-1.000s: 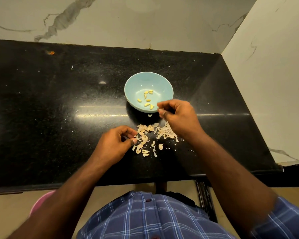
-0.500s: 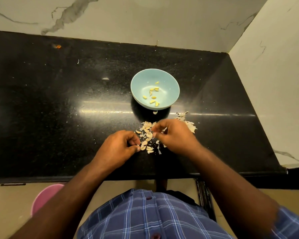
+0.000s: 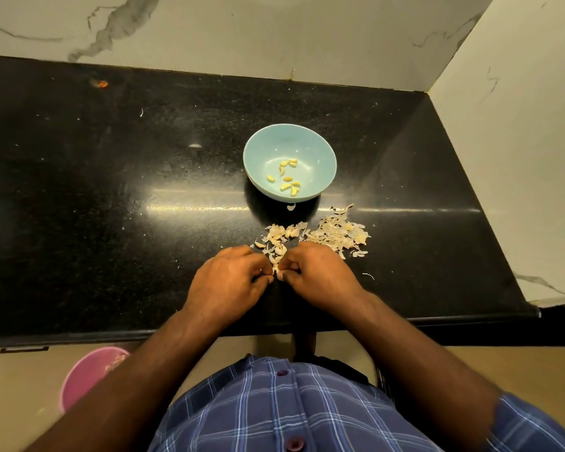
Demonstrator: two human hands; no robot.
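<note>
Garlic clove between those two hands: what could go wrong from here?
1. The garlic clove is small and pinched between the left hand and right hand, near the front edge of the counter; it could slip and drop to the floor.
2. The loose skins lie right beside the unpeeled cloves, so they may get mixed, or a scrap may ride into the blue bowl.

- To the left of my left hand, the black counter lies bare all the way out, with wide room to sweep.
- Straight ahead, the heap of garlic cloves crowds my fingertips, and the blue bowl stands beyond it.
- To the right of my right hand, the peel pile lies in the way; past it is a bare strip, then the side wall.
</note>
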